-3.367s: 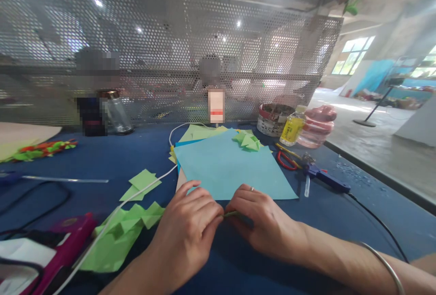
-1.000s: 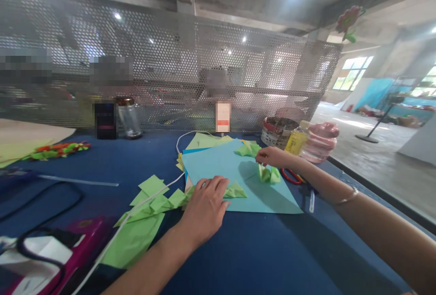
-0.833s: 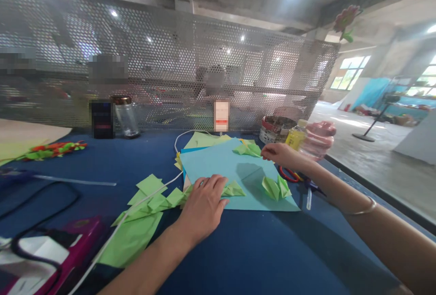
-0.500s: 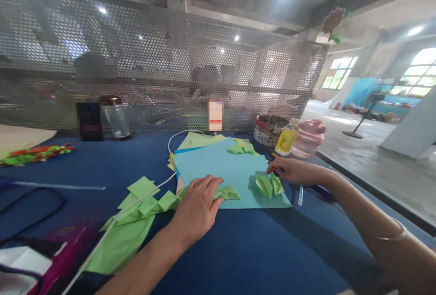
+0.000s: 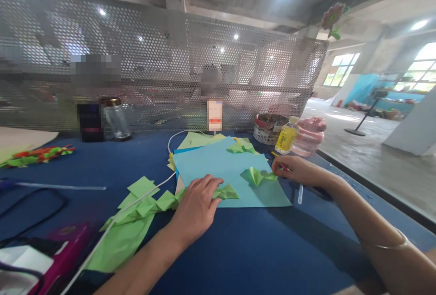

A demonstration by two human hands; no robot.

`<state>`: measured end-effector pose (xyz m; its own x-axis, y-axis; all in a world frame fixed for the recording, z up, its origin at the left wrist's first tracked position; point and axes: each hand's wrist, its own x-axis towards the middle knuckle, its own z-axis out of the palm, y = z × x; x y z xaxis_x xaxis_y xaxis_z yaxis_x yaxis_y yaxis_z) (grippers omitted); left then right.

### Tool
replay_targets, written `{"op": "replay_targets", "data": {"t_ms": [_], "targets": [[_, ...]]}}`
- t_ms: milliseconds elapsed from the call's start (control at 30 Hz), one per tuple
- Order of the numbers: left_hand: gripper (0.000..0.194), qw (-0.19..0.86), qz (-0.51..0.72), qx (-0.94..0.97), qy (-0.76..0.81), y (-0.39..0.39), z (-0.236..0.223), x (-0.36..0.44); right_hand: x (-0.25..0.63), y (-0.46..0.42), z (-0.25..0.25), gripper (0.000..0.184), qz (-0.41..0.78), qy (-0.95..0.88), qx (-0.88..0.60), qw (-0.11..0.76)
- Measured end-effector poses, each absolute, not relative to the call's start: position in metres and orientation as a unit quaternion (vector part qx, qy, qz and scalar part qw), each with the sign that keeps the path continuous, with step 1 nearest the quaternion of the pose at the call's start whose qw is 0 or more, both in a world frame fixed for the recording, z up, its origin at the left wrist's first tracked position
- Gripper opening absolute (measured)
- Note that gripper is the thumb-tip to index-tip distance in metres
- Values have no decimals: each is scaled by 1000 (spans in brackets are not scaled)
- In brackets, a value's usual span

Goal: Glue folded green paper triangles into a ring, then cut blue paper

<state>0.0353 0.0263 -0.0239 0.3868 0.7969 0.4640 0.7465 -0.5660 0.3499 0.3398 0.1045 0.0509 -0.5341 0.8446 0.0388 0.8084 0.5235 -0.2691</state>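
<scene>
My left hand (image 5: pixel 200 202) lies over a strip of folded light-green paper (image 5: pixel 229 191), fingers bent and thumb close to the index finger. The strip runs out to the left from under the hand, partly covered by it. At the right edge of the light-blue sheet (image 5: pixel 207 159), my right hand (image 5: pixel 289 169) is closed, fingertips curled under. Something small and red shows among its fingers, mostly hidden. A loose folded green paper piece (image 5: pixel 256 176) lies on the sheet just left of those fingertips. Another green folded piece (image 5: pixel 240 147) rests farther back on the sheet.
A phone (image 5: pixel 215 115) stands against the perforated metal screen. Back right are a round basket (image 5: pixel 270 129), a yellow-labelled bottle (image 5: pixel 286 137) and a pink jug (image 5: pixel 309 136). A white cable (image 5: pixel 112 227) crosses green sheets at left. A glass bottle (image 5: pixel 117 120) stands back left.
The loose green piece has turned and shifted slightly left and away from me, changing its outline. My right hand has moved a little to the right. My left hand stays in place.
</scene>
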Motion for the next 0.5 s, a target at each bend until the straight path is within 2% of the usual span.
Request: {"op": "replay_targets", "data": {"t_ms": [133,267,500], "targets": [[32,41,301,832,464,26,-24,35,336,101,57,25,109,-846,-503,138],[33,38,299,832,466,25,-25,35,320,91,54,28,196,-832,-480,197],[30,51,296,824,480,24,-24,37,296,64,49,23,212,-861,-442,136]]}}
